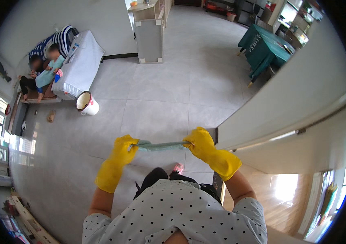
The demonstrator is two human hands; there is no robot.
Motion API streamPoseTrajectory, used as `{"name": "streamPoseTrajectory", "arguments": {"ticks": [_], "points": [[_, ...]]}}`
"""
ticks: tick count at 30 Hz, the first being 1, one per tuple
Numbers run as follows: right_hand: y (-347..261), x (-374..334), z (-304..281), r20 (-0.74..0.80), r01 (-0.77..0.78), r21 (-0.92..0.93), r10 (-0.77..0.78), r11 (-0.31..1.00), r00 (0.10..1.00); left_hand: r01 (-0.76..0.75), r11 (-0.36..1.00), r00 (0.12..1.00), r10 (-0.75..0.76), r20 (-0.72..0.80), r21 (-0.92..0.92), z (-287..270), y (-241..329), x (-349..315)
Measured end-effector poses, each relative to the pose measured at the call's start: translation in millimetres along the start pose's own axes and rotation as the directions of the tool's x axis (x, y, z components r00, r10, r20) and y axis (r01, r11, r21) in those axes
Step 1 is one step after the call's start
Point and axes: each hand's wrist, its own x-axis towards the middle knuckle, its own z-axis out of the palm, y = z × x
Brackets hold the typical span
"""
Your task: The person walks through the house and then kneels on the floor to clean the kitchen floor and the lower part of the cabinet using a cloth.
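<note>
A pale green cloth is stretched level between my two hands, in front of my body and above the grey tiled floor. My left hand, in a yellow rubber glove, is closed on the cloth's left end. At its right end, my right hand grips it in a matching yellow glove. The cloth looks thin and edge-on from above, with a slight bunch near the left glove. Whatever part lies inside the fingers is hidden.
A white bucket with a brown rim stands ahead left, near a sofa with a white cover where two people sit. Right of me is a white wall edge beside a wood-floored room. Far right stands a table with a green cloth.
</note>
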Motion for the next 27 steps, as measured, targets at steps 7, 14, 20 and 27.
{"name": "streamPoseTrajectory", "arguments": {"ticks": [7, 14, 20, 27], "points": [[83, 143, -100, 0.129, -0.015, 0.524, -0.062, 0.852, 0.99, 0.406, 0.654, 0.914, -0.281, 0.293, -0.639, -14, -33, 139], [180, 275, -163, 0.445, -0.443, 0.812, 0.088, 0.379, 0.891, 0.703, 0.303, 0.695, -0.098, 0.713, -0.643, -4, -118, 323], [277, 364, -198, 0.268, -0.144, 0.842, -0.17, 0.521, 0.948, 0.355, 0.305, 0.77, 0.441, 0.461, -0.884, 34, -58, 564], [411, 423, -281, 0.155, -0.09, 0.847, -0.081, 0.524, 0.985, 0.098, 0.808, 0.522, 0.456, 0.721, -0.581, 113, -24, 769]]}}
